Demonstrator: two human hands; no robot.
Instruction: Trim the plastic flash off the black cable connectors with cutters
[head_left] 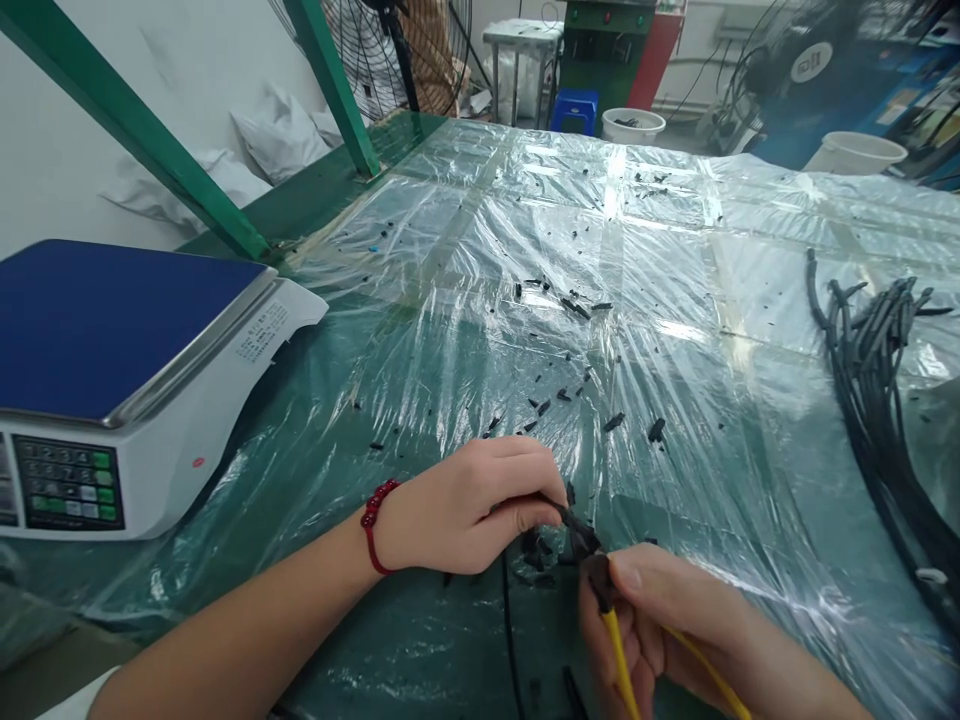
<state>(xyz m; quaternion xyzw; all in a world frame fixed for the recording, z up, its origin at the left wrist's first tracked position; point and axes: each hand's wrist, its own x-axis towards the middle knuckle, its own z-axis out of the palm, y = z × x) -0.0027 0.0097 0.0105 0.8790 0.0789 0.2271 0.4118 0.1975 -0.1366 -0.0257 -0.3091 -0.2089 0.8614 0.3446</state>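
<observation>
Head view: plastic-covered table point(465, 300), scale point(135, 380) at left, cable bundle point(877, 380) far right. At the near edge, left hand point(465, 505) pinches a black cable point(576, 525), fingertips pressed together. Right hand point(675, 630) is curled tight round yellow-handled cutters point(616, 650) touching it.

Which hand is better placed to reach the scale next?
Left, probably. The left hand lies on the side of the scale and pinches only a thin black cable, while the right hand is farther off and grips the yellow-handled tool.
</observation>
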